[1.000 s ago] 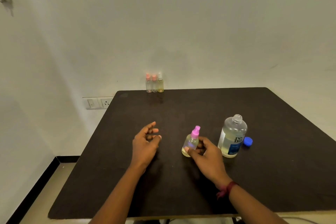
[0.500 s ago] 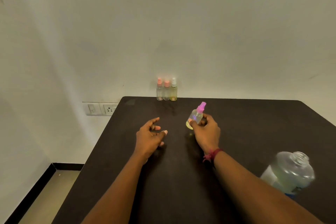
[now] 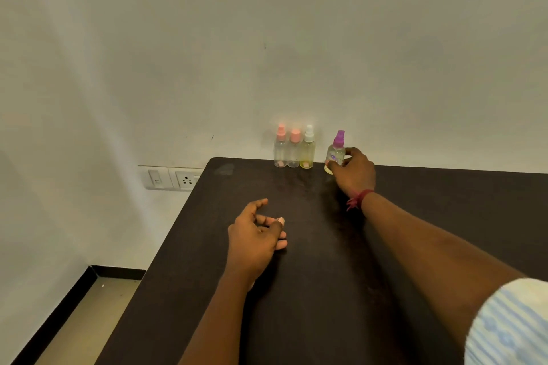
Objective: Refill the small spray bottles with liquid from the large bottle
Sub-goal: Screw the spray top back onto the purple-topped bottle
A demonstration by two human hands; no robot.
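Note:
My right hand (image 3: 354, 172) grips a small spray bottle with a purple top (image 3: 336, 152) at the far edge of the dark table (image 3: 311, 290), close to the wall. Just left of it stand three small spray bottles in a row: two with pink tops (image 3: 280, 147) (image 3: 294, 148) and one with a white top holding yellowish liquid (image 3: 307, 147). My left hand (image 3: 255, 234) hovers low over the table's middle left, fingers loosely curled, holding nothing. The large bottle is out of view.
A white wall rises right behind the table's far edge. A switch and socket plate (image 3: 172, 178) sits on the wall left of the table. The floor with a black skirting (image 3: 59, 314) lies at the lower left.
My right hand has carried the purple-topped bottle from the table's middle to the far edge beside the row of three. The view has swung up and left, losing the large bottle.

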